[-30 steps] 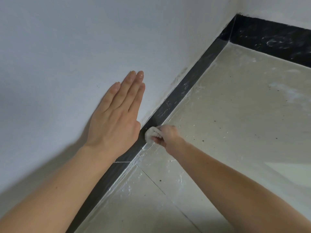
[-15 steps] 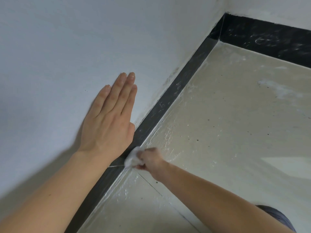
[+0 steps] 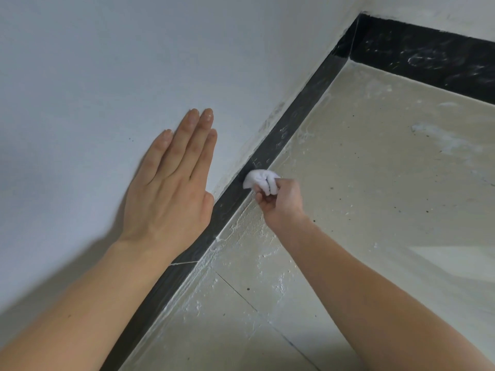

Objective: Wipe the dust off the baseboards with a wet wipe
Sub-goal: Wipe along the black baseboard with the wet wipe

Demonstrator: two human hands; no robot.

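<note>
Right hand grips bunched white wipe, pressed against black baseboard. Left hand flat on wall, fingers straight, holding nothing. Floor dusty.

Crumpled white wet wipe pressed against the dusty black baseboard.

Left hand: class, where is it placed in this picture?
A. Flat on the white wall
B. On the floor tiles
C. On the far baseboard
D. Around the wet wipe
A: the left hand lies flat, fingers straight, on the white wall; the right hand grips the wipe.
</note>
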